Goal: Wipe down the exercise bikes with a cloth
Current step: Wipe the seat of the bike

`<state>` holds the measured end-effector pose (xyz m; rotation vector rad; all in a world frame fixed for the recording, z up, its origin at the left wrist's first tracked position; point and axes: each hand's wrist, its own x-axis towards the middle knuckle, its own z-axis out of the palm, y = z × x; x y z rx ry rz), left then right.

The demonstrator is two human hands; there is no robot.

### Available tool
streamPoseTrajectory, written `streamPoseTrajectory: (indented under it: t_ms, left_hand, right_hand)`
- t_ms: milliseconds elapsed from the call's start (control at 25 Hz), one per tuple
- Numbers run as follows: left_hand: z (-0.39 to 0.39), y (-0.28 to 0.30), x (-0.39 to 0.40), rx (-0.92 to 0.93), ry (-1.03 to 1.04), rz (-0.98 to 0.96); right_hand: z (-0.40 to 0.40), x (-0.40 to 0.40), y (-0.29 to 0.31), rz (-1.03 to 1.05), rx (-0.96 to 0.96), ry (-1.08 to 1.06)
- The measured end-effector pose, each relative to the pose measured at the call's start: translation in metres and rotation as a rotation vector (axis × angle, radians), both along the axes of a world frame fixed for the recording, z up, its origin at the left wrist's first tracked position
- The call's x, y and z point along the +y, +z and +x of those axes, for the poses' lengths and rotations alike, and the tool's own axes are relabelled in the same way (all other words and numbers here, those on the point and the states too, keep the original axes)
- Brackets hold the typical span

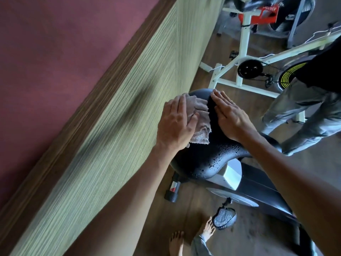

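Soft tan cloth, bunched up on the far, wide end of the black seat of the dark bike. Pinned there under the left hand, fingers laid out over it, grip apart, pressing down and not curled tight round it. Right hand flat on the bare seat just beside the cloth, grip apart too, holding nothing, only keeping the seat steady.

Looked like the middle of wiping the seat. Lots of water drops on the near, narrow end, so not close to done.

Called for a firm press and long pulls from the wide end down toward the drops, not little dabs. Best done with a dry side of the cloth turned down, since a wet lump could just push the water about. Needed the right hand lifted or slid away in time, so no strip under it got missed. Needed care at the seat edges as well, where drops could run down onto the bike below.

Below the seat, a grey pedal near two bare feet on the brown wood floor. Farther off, a white bike, not yet touched, with another person's legs beside it. On the left, a striped green wall panel.
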<state>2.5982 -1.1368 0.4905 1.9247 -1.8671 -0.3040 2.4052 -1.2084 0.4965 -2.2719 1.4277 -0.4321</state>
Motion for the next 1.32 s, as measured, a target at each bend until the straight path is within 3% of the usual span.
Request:
streamPoseTrajectory:
  t_ms: [200, 320, 440, 680, 840, 880, 960, 1040, 1120, 1200, 1320]
  left_hand:
    - [-0.026, -0.001, 0.058, -0.031, 0.015, -0.094]
    - [-0.004, 0.0, 0.029, -0.01, -0.115, -0.052]
    - [0.012, 0.002, 0.001, 0.129, 0.013, 0.018]
    - [-0.044, -0.008, 0.083, -0.052, 0.118, -0.186]
    - [-0.08, 0.005, 0.091, -0.147, 0.111, -0.106]
    - [-0.075, 0.01, 0.088, -0.059, 0.067, -0.099]
    - [-0.049, 0.016, 0.077, 0.311, 0.036, -0.111]
    - [-0.018, 0.023, 0.065, 0.622, 0.109, -0.105]
    - [-0.002, 0.024, 0.054, 0.871, 0.159, 0.04]
    - [-0.004, 0.019, 0.047, 0.896, 0.138, 0.129]
    - [-0.012, 0.008, 0.046, 0.701, 0.089, 0.094]
  right_hand:
    - [0.002, 0.002, 0.003, 0.004, 0.013, -0.015]
    - [0.002, 0.001, 0.002, 0.007, 0.019, -0.02]
    - [0.001, 0.001, 0.002, -0.002, 0.018, -0.007]
    - [0.001, 0.002, -0.001, -0.02, 0.013, -0.016]
    - [0.0, 0.005, 0.018, 0.017, -0.316, -0.132]
    - [-0.001, 0.017, 0.028, -0.064, -0.386, -0.172]
    - [0.003, 0.057, 0.038, -0.302, -0.416, -0.153]
    - [0.024, 0.116, 0.026, -0.391, -0.269, -0.067]
    - [0.051, 0.159, 0.0, -0.417, -0.048, -0.029]
    - [0.06, 0.164, -0.016, -0.464, 0.015, -0.021]
    - [0.027, 0.151, -0.022, -0.536, 0.038, 0.152]
